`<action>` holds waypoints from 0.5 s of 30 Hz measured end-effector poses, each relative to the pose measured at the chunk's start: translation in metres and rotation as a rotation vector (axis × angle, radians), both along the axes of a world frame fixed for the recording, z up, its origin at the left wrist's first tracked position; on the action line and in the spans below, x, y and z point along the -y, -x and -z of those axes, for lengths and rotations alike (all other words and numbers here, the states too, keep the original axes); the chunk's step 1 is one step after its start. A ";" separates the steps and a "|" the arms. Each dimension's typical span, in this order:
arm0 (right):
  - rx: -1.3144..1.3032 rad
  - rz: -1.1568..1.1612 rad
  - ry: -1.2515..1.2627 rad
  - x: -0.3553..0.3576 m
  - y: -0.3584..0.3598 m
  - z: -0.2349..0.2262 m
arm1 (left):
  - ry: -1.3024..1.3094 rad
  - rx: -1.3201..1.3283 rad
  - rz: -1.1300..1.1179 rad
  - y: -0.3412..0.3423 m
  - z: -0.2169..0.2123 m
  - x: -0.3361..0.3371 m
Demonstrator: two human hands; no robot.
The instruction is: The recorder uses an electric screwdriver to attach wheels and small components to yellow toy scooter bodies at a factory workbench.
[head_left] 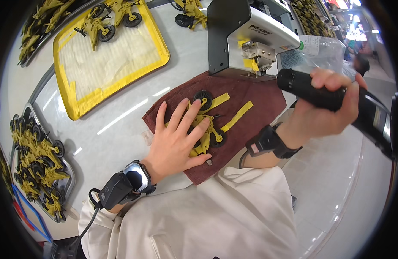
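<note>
The left hand [176, 137] lay spread over a yellow toy bike [206, 140]; the right hand [335, 105] (raised, farther right) clenched a black tool [304, 88].

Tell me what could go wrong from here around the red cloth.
The left hand is spread over a yellow toy bike; pressing hard might bend its thin parts.

The right hand grips a black handheld device off to the side; if swung inward, it might knock the bike.

Yellow strips lie by the bike on the maroon cloth; if sticky, they could catch on it.
</note>
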State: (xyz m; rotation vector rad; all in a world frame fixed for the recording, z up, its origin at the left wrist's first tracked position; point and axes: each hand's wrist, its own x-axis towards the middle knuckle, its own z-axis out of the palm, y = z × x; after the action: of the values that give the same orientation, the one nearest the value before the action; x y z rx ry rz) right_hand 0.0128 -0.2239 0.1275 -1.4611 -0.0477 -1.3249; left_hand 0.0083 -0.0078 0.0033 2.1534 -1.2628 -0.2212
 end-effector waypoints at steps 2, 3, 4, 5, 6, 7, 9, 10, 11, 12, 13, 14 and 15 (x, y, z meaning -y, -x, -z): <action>-0.023 0.007 0.004 0.004 -0.008 0.002 | -0.004 -0.002 0.001 0.000 0.001 0.001; -0.046 0.012 0.013 0.004 -0.010 0.002 | 0.000 -0.003 0.001 0.000 0.002 0.001; -0.034 -0.016 -0.022 0.000 -0.012 0.003 | 0.004 -0.004 0.001 0.000 0.002 0.001; -0.032 -0.013 -0.020 0.000 -0.012 0.003 | 0.006 -0.002 0.004 0.000 0.003 0.002; -0.031 -0.013 -0.036 0.000 -0.012 0.005 | 0.005 -0.003 -0.002 0.001 0.002 0.001; -0.031 -0.012 -0.051 -0.001 -0.012 0.007 | 0.005 -0.004 -0.008 0.001 0.002 0.000; -0.111 -0.020 0.006 0.004 -0.005 0.005 | 0.007 -0.006 -0.009 0.001 0.002 0.000; -0.193 -0.025 0.065 0.005 -0.001 0.004 | 0.012 -0.009 -0.006 0.001 0.001 0.001; -0.193 -0.020 0.066 0.005 0.002 0.003 | 0.014 -0.009 -0.002 0.001 0.001 0.001; -0.195 -0.023 0.049 0.004 0.003 0.003 | 0.015 -0.011 -0.004 0.001 0.001 0.001; -0.197 -0.026 0.033 0.003 0.005 0.003 | 0.017 -0.013 -0.007 0.001 0.002 0.001; -0.198 -0.026 0.033 0.002 0.007 0.003 | 0.017 -0.013 -0.007 0.001 0.002 0.001; -0.177 -0.034 0.022 0.000 0.009 0.003 | 0.018 -0.015 -0.008 0.001 0.002 0.001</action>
State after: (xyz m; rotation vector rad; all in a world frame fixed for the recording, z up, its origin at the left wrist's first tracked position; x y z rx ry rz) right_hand 0.0041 -0.2240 0.1245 -1.5846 0.0286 -1.1661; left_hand 0.0072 -0.0087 0.0011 2.1374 -1.2430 -0.2212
